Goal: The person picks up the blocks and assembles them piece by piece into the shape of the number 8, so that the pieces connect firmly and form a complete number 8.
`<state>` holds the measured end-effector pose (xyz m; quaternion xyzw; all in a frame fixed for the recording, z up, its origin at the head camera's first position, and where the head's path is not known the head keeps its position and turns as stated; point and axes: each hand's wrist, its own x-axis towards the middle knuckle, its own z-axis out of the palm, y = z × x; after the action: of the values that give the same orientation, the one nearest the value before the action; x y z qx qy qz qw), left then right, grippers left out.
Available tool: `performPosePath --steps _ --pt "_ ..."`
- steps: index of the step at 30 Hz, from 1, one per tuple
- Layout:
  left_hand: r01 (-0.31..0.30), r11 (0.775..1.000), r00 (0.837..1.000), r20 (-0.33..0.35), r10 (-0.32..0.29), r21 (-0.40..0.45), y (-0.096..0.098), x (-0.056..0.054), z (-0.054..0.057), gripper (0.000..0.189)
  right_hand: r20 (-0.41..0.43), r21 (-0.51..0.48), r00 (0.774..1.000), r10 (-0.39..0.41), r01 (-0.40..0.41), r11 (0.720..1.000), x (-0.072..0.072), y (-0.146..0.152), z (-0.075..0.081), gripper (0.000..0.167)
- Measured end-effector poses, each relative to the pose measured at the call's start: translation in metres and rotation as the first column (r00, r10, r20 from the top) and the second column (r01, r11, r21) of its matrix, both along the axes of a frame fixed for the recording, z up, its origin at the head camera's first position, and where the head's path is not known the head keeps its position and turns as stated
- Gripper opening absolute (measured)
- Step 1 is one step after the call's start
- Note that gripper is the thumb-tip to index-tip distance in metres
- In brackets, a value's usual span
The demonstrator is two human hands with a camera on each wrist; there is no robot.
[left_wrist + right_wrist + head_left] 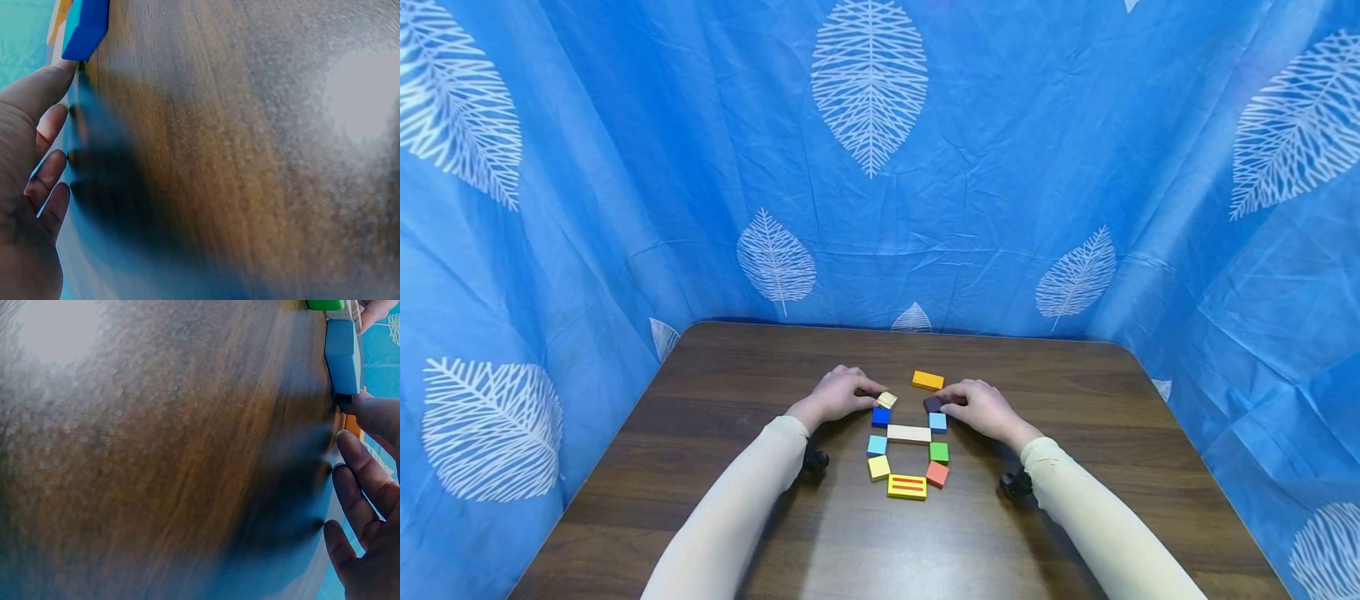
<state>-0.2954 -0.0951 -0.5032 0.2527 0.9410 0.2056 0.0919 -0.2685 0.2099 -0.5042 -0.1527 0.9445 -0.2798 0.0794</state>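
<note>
My left hand pinches a small pale wooden block at the upper left of a ring of blocks. Just below it lies a dark blue block, whose end looms large beside my thumb in the left wrist view. Across from it, my right hand has thumb and finger on a dark purple block, directly above a light blue block. In the right wrist view the purple block mostly hides behind the light blue one. Behind and between both hands sits an orange block.
A long pale block bridges the two columns. Lower down are a cyan block, a green block, a yellow block, a red block and a red-striped yellow block. A blue curtain hangs behind the brown table.
</note>
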Motion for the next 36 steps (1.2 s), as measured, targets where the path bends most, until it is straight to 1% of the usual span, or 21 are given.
performPosePath --steps 19,36 --pt "-0.011 1.000 1.000 0.006 0.011 0.025 -0.0019 0.0010 0.0013 0.030 -0.003 -0.001 1.000 -0.002 0.002 1.000 -0.0020 -0.0004 -0.0008 0.028" --pt "-0.013 1.000 1.000 0.007 0.012 0.021 -0.0019 0.0002 -0.0024 0.030 0.000 0.010 1.000 -0.011 0.011 1.000 0.0006 -0.0001 -0.0003 0.028"
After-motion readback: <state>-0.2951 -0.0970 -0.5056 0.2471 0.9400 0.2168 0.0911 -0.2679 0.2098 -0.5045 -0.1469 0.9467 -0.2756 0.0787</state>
